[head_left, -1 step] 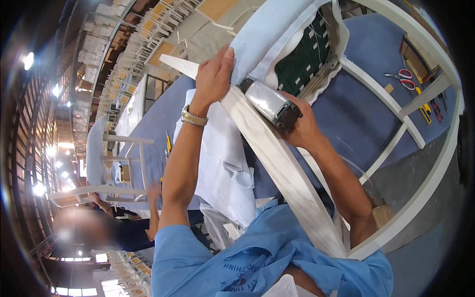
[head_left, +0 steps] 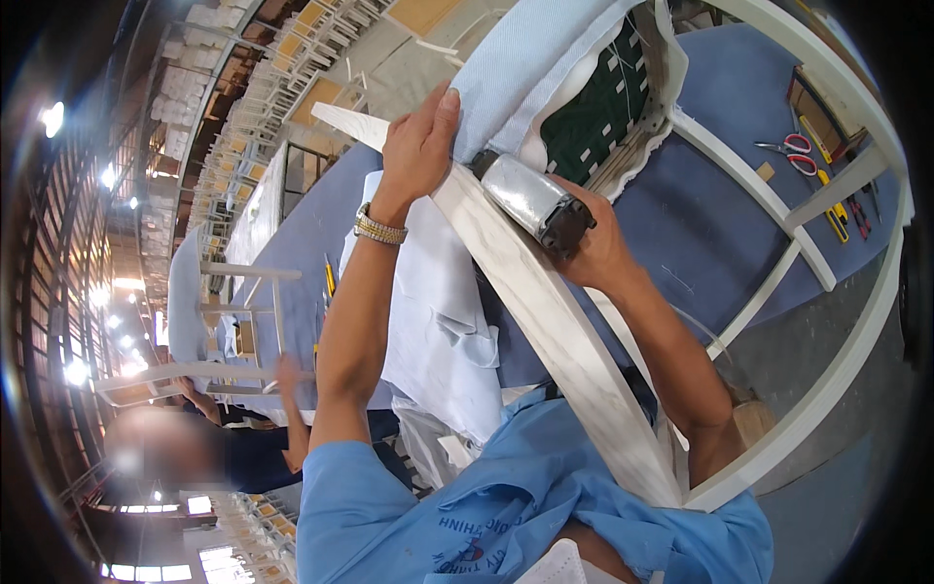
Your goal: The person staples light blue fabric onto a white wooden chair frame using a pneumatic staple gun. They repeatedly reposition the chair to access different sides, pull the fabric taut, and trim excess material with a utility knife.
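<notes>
A white wooden chair (head_left: 545, 311) lies tipped over in front of me, its curved frame reaching round to the right. Light blue fabric (head_left: 545, 58) wraps its padded seat, and dark green webbing (head_left: 598, 127) shows inside the underside. My left hand (head_left: 420, 146) is closed around the seat's edge where fabric meets wood; part of its fingers is hidden behind. In my right hand (head_left: 601, 238) is a silver and black staple gun (head_left: 530, 200), its nose against the fabric edge near my left hand. The staple gun's body hides most of that grip.
On the blue-covered table (head_left: 720, 88) at right lie red-handled scissors (head_left: 798, 154), yellow cutters (head_left: 837, 216) and a small wooden box (head_left: 827, 112). Loose pale fabric (head_left: 438, 321) hangs near my left forearm. At left, a co-worker (head_left: 263, 453) handles another chair (head_left: 233, 321).
The co-worker's blurred hand has shifted slightly up and left by the other chair. My hands, the staple gun and my chair stay almost in place.
</notes>
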`<state>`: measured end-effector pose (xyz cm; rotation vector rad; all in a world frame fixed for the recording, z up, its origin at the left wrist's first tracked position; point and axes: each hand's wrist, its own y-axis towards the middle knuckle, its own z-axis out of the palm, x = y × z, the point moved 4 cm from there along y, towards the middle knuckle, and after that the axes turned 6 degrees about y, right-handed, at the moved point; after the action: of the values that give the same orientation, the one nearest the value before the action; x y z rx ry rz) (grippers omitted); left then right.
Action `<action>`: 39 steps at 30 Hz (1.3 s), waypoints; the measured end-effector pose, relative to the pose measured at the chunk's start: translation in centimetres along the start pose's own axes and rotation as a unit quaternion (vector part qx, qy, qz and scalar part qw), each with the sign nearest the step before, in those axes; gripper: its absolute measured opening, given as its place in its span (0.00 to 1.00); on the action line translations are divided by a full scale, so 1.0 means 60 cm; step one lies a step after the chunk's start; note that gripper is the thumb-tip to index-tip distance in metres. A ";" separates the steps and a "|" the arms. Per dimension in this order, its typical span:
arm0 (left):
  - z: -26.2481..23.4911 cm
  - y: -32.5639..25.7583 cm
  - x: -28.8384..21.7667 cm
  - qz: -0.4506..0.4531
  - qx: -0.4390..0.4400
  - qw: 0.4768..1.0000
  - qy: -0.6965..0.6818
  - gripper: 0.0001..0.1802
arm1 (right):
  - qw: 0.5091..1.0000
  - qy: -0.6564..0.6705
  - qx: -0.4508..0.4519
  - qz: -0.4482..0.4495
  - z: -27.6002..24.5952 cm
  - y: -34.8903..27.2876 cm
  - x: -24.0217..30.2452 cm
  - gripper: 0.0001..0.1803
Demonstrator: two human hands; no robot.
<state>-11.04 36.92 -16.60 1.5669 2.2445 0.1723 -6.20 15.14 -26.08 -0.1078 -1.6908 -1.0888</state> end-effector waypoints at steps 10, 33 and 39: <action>-0.007 0.016 0.004 0.021 -0.048 0.999 0.002 0.31 | 1.000 -0.030 0.003 -0.001 -0.013 0.018 -0.008 0.30; -0.098 -0.261 -0.263 0.230 -0.081 0.801 -0.547 0.29 | 0.895 -0.354 0.207 0.177 -0.214 -0.292 -0.330 0.27; -0.158 -0.325 -0.405 0.279 -0.024 0.512 -0.812 0.09 | 0.883 -0.240 0.213 0.342 -0.245 -0.315 -0.136 0.27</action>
<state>-24.59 8.52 -8.15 1.2145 0.2007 -0.7615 -2.64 -2.60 -43.78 -0.6832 -2.0521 -0.1454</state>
